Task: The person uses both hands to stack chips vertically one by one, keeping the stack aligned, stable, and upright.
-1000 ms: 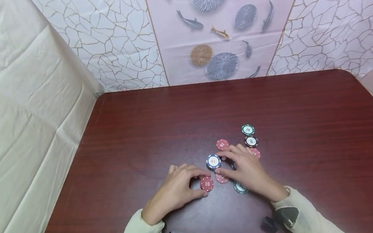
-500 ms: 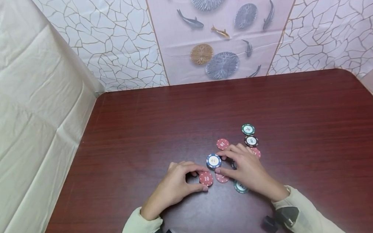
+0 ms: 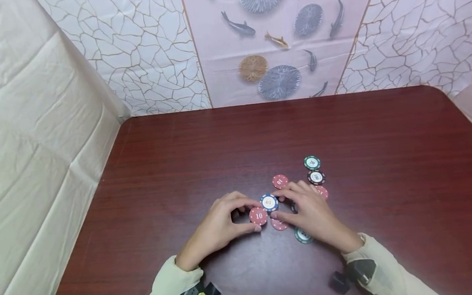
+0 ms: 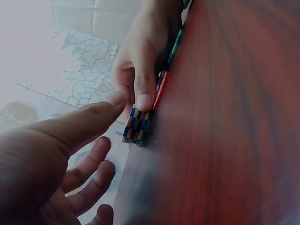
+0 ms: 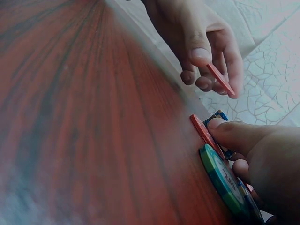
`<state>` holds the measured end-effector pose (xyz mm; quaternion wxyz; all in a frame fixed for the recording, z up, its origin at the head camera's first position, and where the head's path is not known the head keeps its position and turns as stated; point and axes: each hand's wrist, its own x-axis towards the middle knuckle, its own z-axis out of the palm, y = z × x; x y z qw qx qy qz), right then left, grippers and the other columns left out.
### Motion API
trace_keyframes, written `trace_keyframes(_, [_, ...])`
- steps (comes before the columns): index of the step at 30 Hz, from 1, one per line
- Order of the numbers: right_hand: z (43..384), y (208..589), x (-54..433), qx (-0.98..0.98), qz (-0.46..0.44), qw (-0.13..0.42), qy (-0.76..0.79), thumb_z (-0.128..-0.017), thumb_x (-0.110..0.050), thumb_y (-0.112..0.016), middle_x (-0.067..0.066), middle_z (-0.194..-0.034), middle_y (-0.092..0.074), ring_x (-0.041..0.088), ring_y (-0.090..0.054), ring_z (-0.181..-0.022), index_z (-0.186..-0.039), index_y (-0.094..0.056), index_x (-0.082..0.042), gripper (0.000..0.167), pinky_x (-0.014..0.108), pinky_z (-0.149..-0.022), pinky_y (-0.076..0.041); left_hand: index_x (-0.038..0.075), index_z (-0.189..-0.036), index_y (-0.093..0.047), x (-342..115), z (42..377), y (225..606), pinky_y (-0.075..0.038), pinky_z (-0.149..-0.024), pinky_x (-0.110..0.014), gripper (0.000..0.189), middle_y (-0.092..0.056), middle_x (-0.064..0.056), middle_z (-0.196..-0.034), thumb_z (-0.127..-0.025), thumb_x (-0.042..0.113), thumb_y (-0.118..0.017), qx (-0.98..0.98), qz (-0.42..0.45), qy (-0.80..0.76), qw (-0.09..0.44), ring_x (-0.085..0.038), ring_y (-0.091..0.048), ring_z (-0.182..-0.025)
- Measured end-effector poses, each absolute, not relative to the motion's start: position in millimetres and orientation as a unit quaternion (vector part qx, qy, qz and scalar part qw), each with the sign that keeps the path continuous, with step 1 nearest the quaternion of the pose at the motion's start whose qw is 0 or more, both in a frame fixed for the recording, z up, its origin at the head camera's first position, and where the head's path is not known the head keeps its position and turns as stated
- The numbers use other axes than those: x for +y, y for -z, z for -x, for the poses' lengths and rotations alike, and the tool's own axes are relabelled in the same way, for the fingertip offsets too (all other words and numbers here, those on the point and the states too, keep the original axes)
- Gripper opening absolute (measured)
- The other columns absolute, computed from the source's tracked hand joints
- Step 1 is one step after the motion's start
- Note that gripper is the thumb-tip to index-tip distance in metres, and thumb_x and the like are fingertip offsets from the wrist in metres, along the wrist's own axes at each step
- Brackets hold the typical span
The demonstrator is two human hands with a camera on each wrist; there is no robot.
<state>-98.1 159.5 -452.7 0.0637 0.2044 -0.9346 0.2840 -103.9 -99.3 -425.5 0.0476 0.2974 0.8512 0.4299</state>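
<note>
Between thumb and forefinger my left hand [image 3: 221, 221] pinches a red poker chip [image 3: 258, 216] marked 10. In the right wrist view this red chip [image 5: 220, 79] is raised off the table; the left wrist view does not show it. My right hand [image 3: 311, 211] holds a short stack of poker chips [image 3: 269, 202], topped by a blue-and-white one, with thumb and forefinger at its side. The left wrist view shows several layers in the stack [image 4: 137, 126], and the right thumb against it. A pink-red chip [image 3: 279, 224] lies just in front of the stack.
Around the right hand lie a green chip [image 3: 303, 235], a red chip [image 3: 280, 181], another red chip [image 3: 322, 192], a black chip [image 3: 316, 177] and a farther green chip [image 3: 312, 163]. A dark chip is partly hidden under the hand. Everything rests on a reddish-brown table [image 3: 178, 162].
My left hand has moved away from me with the red chip, bringing it close beside the blue-topped stack. The right hand keeps its place at the stack.
</note>
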Motion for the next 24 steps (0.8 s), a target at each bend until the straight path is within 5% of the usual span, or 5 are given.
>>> trace_keyframes(6, [99, 454, 162, -0.935, -0.203, 0.065, -0.284, -0.085, -0.035, -0.089, -0.009, -0.1, -0.064, 0.011, -0.047, -0.09, -0.124, -0.077, -0.019, 0.043, 0.035, -0.079, -0.04, 0.018, -0.122, -0.079, -94, 117, 425, -0.047, -0.078, -0.031, 0.042, -0.066, 0.01, -0.099, -0.082, 0.023, -0.093, 0.856, -0.303, -0.416, 0.044, -0.015, -0.057, -0.087])
trace_keyframes(18, [99, 454, 162, -0.934, -0.204, 0.07, -0.286, -0.083, -0.035, -0.09, -0.01, -0.098, -0.063, 0.011, -0.046, -0.089, -0.121, -0.078, -0.019, 0.043, 0.036, -0.08, -0.04, 0.021, -0.124, -0.078, -80, 135, 425, -0.044, -0.1, -0.043, 0.04, -0.07, 0.008, -0.112, -0.087, 0.028, -0.09, 0.871, -0.321, -0.37, 0.049, -0.016, -0.059, -0.108])
trace_keyframes(24, [99, 453, 162, -0.932, -0.211, 0.071, -0.287, -0.083, -0.036, -0.09, -0.009, -0.101, -0.065, 0.012, -0.049, -0.092, -0.121, -0.078, -0.02, 0.043, 0.037, -0.082, -0.042, 0.023, -0.127, -0.077, -77, 134, 425, -0.045, -0.099, -0.041, 0.041, -0.07, 0.007, -0.115, -0.088, 0.028, -0.089, 0.874, -0.32, -0.362, 0.051, -0.016, -0.058, -0.109])
